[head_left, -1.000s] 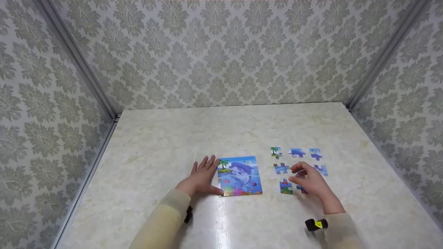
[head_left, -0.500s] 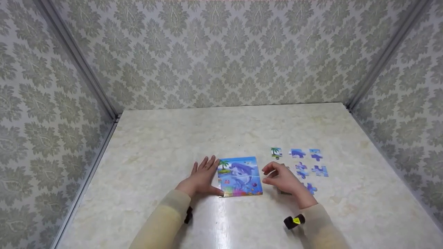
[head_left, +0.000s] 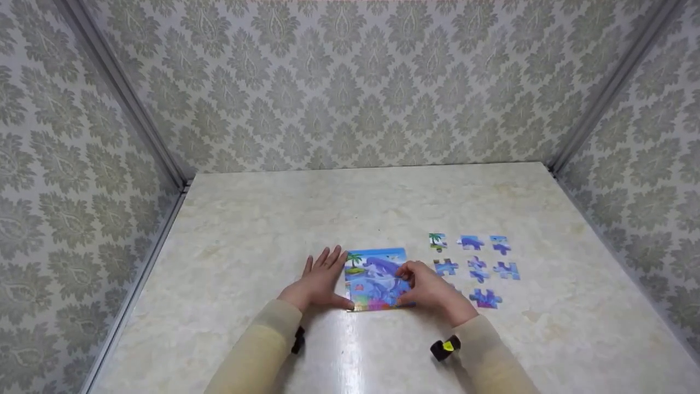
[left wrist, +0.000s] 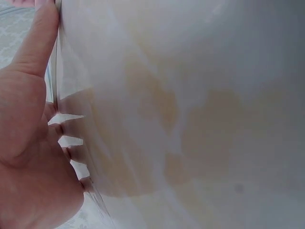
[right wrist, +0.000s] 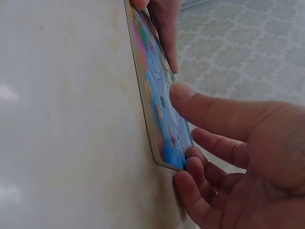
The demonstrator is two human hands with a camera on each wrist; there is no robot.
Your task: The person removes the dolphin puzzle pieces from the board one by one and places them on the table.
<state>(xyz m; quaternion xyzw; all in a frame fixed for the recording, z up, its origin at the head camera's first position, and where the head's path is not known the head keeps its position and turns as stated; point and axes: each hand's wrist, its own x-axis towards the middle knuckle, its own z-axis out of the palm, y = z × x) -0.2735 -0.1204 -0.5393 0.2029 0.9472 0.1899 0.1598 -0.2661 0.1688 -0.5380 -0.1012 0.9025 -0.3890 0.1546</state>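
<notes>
A square dolphin puzzle board (head_left: 377, 265) lies flat on the table. My left hand (head_left: 317, 284) rests along its left side, fingers spread, with the thumb at the near left corner. In the left wrist view the left palm (left wrist: 33, 138) stands close to the tabletop. My right hand (head_left: 432, 290) reaches over the board's right edge, thumb and forefinger apart. In the right wrist view the right thumb (right wrist: 188, 100) lies above the picture and the bent fingers (right wrist: 190, 167) are by the corner. No piece shows in that hand.
Several loose jigsaw pieces lie in rows right of the board, among them a palm tree piece (head_left: 437, 241) and a lower blue piece (head_left: 485, 298). The right hand mostly hides another. The pale table (head_left: 273, 213) meets patterned walls (head_left: 339, 87) at the back and sides.
My right hand has moved left from above the loose pieces to the board's right edge, uncovering the middle and lower pieces. The left hand has stayed put.
</notes>
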